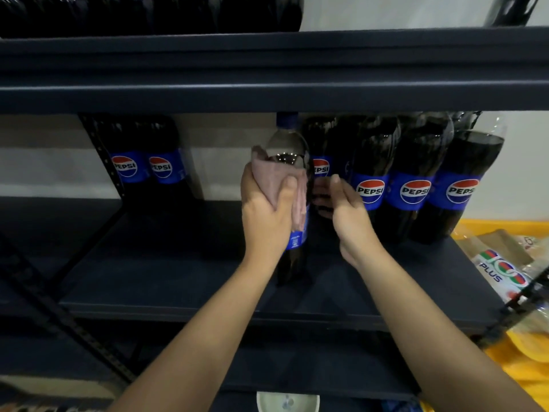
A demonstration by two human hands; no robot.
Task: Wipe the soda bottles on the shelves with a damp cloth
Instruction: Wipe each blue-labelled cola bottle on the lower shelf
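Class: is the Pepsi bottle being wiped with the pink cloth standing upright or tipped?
Upright. The dark plastic Pepsi bottle has its blue cap uppermost and its base on the dark metal shelf, while the left hand presses the pink cloth against it.

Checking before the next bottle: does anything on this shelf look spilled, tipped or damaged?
Nothing stands out. The bottle under the pink cloth stands upright apart from the upright row; no spill shows on the shelf.

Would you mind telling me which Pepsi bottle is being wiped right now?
The lone front bottle, pulled forward from both groups: the left hand presses the pink cloth around it.
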